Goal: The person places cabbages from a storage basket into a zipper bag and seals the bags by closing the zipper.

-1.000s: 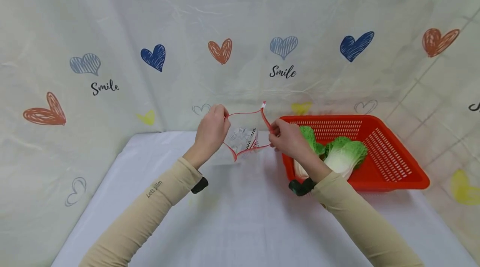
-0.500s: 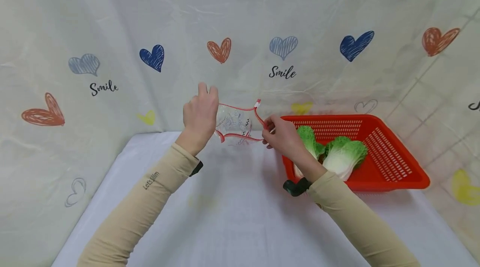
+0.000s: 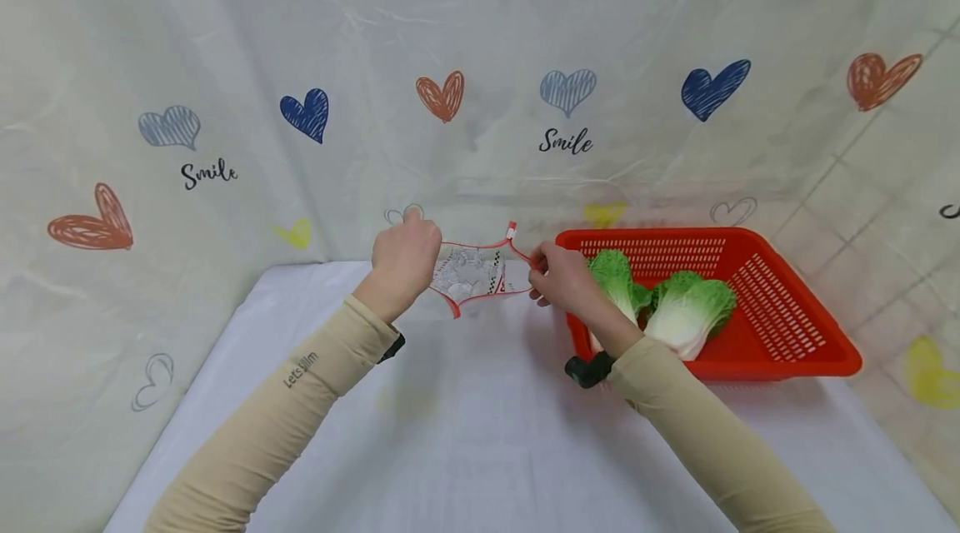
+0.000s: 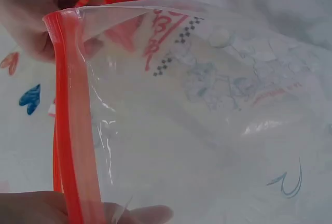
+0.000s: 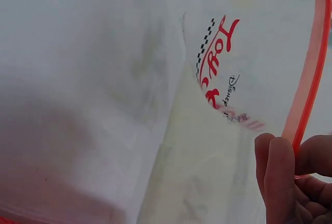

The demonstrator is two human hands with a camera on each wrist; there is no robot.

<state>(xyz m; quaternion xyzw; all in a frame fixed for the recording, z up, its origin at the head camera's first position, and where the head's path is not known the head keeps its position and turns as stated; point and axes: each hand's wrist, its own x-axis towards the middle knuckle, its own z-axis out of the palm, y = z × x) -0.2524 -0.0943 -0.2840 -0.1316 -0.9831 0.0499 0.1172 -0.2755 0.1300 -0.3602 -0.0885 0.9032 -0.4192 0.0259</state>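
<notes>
A clear zip bag (image 3: pixel 468 271) with a red zip edge and printed drawings hangs between my two hands, its mouth spread apart. My left hand (image 3: pixel 405 262) grips the left side of the mouth; in the left wrist view its fingers (image 4: pixel 148 214) lie across the red zip strip (image 4: pixel 65 115). On the other side my right hand (image 3: pixel 566 275) pinches the zip edge, thumb against fingers, as the right wrist view shows. The bag bears red lettering (image 5: pixel 220 60) and a checkered line. Nothing solid shows inside it.
A red plastic basket (image 3: pixel 795 368) with slotted walls stands right of the bag, partly behind my right hand. Two Chinese cabbages, one in front (image 3: pixel 688 316) and one to its left (image 3: pixel 611 275), lie in it. White cloth (image 3: pixel 465 433) covers the table; a heart-printed curtain (image 3: pixel 487 25) hangs behind.
My left hand has shifted left, rising and then lowering again with its side of the bag. The right hand has moved slightly left, still pinching the zip edge. The bag's mouth stays spread.
</notes>
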